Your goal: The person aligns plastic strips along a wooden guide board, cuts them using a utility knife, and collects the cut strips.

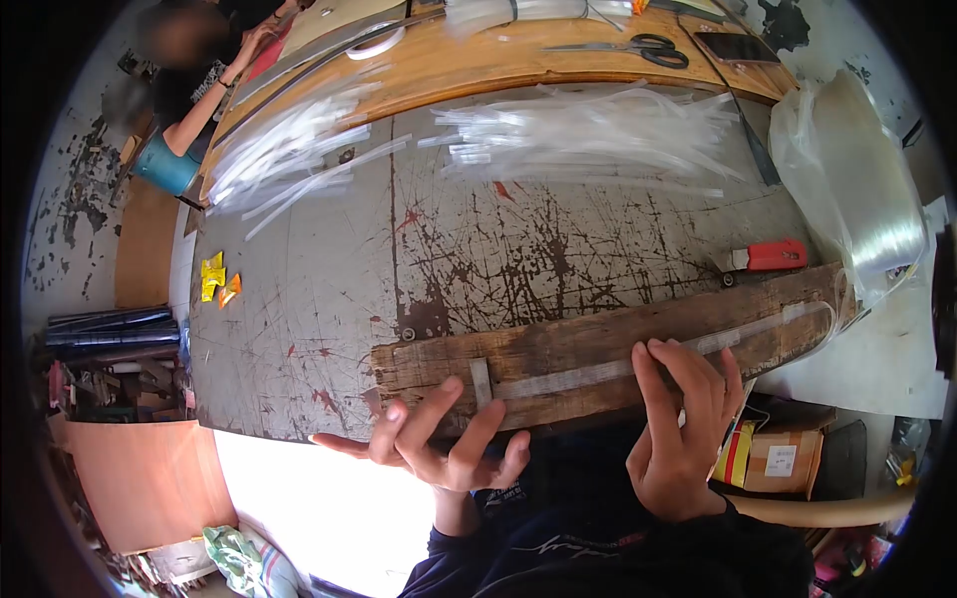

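Observation:
My left hand (449, 444) is at the near edge of a worn wooden board (439, 361), its fingers spread. One fingertip is by the left end of a clear plastic strip (568, 380), close to a small flat metal piece (480, 382) set across the board. My right hand (688, 429) has its fingertips bent down onto the same strip farther right, thumb and forefinger close together. The strip runs along the board and curls at its right end. A red-handled cutter (770, 256) lies just beyond the board.
Piles of cut clear strips (588, 130) lie across the scratched grey table (299, 329). A clear plastic roll (847, 179) stands at right. Scissors (638, 48), a phone (736, 47) and a tape roll (377, 42) lie at the back. Yellow wrappers (212, 276) are left; another person (194, 110) sits back left.

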{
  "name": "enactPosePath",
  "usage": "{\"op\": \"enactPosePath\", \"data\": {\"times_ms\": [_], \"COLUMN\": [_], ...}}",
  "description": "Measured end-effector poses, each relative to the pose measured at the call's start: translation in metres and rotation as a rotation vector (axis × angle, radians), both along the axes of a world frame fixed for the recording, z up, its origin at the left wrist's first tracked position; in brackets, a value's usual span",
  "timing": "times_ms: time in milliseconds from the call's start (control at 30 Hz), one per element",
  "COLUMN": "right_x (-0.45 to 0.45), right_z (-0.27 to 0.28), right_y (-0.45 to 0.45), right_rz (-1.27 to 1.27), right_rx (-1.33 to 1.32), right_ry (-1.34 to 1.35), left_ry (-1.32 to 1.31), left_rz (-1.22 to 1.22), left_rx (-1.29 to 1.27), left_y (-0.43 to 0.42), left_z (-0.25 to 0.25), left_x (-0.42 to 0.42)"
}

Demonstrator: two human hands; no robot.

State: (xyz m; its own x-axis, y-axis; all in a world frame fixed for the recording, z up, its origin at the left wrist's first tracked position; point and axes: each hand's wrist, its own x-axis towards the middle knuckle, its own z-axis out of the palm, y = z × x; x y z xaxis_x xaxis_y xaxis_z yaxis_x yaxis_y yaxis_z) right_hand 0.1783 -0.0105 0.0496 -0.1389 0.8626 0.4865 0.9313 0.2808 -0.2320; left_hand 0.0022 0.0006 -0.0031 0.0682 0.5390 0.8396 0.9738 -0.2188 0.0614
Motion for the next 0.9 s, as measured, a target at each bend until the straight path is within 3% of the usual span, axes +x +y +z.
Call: {"op": "enactPosePath", "data": {"times_ms": [100,333,433,500,600,667,733,833,900], "right_x": [-0.006,-0.031,-0.037,-0.028,0.016,0.062,0.107,0.168,0.180], "right_z": [-0.004,-0.010,-0.008,-0.001,0.017,0.034,0.046,0.041,0.044], "right_y": [-0.004,-0.008,-0.005,0.003,0.030,0.053,0.077,0.109,0.122], "right_rz": [-0.023,0.108,0.173,0.429,0.373,0.108,-0.110,0.040,0.103], "right_rx": [-0.021,0.002,0.020,-0.085,-0.065,0.023,-0.167,-0.181,-0.694], "right_ry": [-0.067,-0.145,-0.093,0.142,0.173,-0.058,-0.149,-0.274,-0.286], "left_ry": [-0.246,-0.254,-0.223,-0.142,-0.057,-0.127,-0.135,-0.034,0.006], "left_rz": [-0.116,-0.124,-0.106,-0.090,-0.100,-0.056,-0.073,-0.109,-0.068], "left_rx": [0.057,0.026,0.035,0.013,0.014,-0.007,0.015,-0.007,-0.048], "left_y": [-0.001,-0.004,-0.004,-0.007,-0.002,-0.005,-0.003,-0.003,-0.005], "left_z": [-0.002,-0.004,-0.006,-0.004,-0.006,-0.007,-0.008,0.000,0.001], "left_x": [0.002,0.000,-0.001,-0.004,-0.008,-0.006,-0.008,-0.007,-0.007]}}
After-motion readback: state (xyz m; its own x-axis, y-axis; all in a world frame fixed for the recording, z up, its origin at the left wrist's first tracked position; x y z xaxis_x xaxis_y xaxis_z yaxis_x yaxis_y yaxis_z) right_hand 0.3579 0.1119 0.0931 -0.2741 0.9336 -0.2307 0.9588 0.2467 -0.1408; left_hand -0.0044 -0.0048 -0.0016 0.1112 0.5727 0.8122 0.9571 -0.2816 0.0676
